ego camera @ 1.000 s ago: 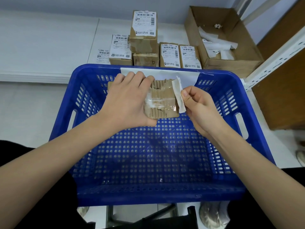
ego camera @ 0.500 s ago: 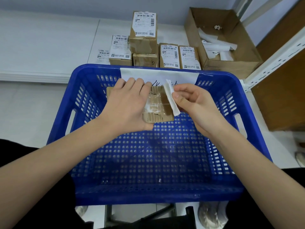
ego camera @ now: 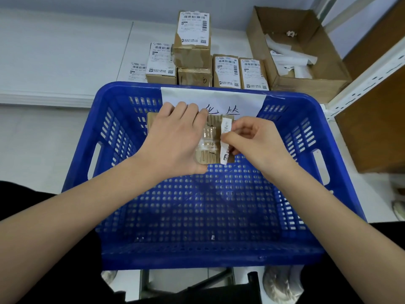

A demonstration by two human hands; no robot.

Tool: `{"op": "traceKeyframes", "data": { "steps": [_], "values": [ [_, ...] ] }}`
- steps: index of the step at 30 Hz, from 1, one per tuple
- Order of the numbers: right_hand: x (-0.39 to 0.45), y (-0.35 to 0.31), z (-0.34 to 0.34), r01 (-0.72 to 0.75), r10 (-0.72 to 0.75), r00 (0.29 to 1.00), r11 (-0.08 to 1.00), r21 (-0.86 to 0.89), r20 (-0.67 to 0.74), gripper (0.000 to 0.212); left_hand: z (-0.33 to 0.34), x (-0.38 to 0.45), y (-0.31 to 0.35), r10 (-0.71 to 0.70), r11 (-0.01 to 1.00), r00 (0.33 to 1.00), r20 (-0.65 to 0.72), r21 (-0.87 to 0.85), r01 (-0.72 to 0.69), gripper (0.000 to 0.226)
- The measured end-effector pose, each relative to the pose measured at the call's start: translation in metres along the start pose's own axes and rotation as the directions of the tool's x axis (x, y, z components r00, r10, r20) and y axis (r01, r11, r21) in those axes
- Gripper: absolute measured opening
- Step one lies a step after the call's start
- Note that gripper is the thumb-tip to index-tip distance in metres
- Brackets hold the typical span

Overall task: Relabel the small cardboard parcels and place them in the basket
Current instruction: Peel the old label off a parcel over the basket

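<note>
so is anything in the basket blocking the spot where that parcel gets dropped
Nothing visible does. The left hand grips the parcel over the far end of the blue basket, and the basket floor below shows only tiny scraps. The right hand pinches the label at the parcel's right edge.
</note>
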State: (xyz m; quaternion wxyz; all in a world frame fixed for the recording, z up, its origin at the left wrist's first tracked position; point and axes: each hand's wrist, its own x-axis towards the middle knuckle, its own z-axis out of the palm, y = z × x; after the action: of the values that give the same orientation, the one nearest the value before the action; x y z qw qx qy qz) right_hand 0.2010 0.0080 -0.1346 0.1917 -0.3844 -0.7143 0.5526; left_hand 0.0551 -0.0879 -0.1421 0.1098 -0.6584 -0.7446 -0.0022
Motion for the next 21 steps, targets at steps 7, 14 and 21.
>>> {"op": "traceKeyframes", "data": {
  "steps": [7, 14, 21],
  "values": [
    [-0.0017, 0.0000, 0.0042, 0.048, -0.050, 0.998, 0.996, -0.080, -0.029, 0.017, 0.0009, -0.0013, 0.0040, 0.024, 0.999, 1.000, 0.015, 0.030, -0.025, 0.092],
    [-0.0049, -0.0006, 0.0076, 0.138, -0.142, 0.986, 0.989, -0.053, -0.084, 0.014, -0.0036, 0.0001, 0.0020, 0.003, 0.999, 1.000, 0.014, 0.040, -0.004, 0.096],
    [-0.0047, 0.0015, 0.0087, 0.197, -0.212, 0.972, 0.970, -0.142, -0.101, 0.007, -0.0018, -0.0044, 0.0072, 0.018, 1.000, 0.998, 0.054, 0.007, -0.019, 0.094]
  ]
}}
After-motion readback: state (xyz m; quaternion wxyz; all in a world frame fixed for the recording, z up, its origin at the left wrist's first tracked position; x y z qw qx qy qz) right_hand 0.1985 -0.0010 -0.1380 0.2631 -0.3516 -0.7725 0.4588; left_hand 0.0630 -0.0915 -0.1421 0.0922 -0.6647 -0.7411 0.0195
